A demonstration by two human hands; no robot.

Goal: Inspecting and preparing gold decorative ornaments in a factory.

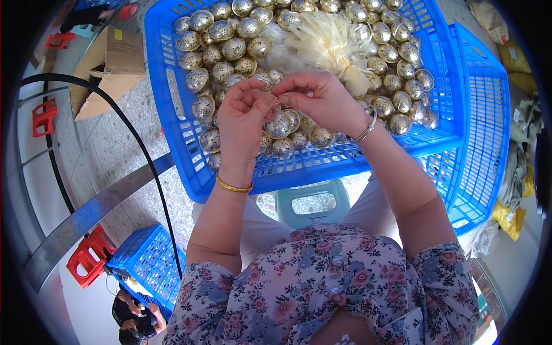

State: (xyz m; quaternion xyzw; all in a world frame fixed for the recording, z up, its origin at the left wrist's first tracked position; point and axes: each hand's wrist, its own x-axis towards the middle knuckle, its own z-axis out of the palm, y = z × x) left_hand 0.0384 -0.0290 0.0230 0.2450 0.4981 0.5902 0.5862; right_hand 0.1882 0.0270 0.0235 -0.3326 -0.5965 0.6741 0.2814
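Over the near part of a blue plastic crate [345, 168], my left hand [244, 115] and my right hand [325, 100] meet with fingertips pinched together. Something thin and small is between them, too little to name. Shiny gold perforated metal balls [278, 125] lie just under my fingers, and several more fill the crate around them. Beyond my right hand, a heap of pale cream, translucent strips [330, 49] rests on top of the balls. Both hands are closed; my fingers partly hide what they pinch.
Another blue crate [486, 121] stands against the right side. A cardboard box [109, 72], a black hose [129, 118] and a metal rail [98, 215] are at the left. Lower left are a blue crate [146, 261], a red stool [89, 259] and another person [135, 313]. A pale green stool [313, 201] is below.
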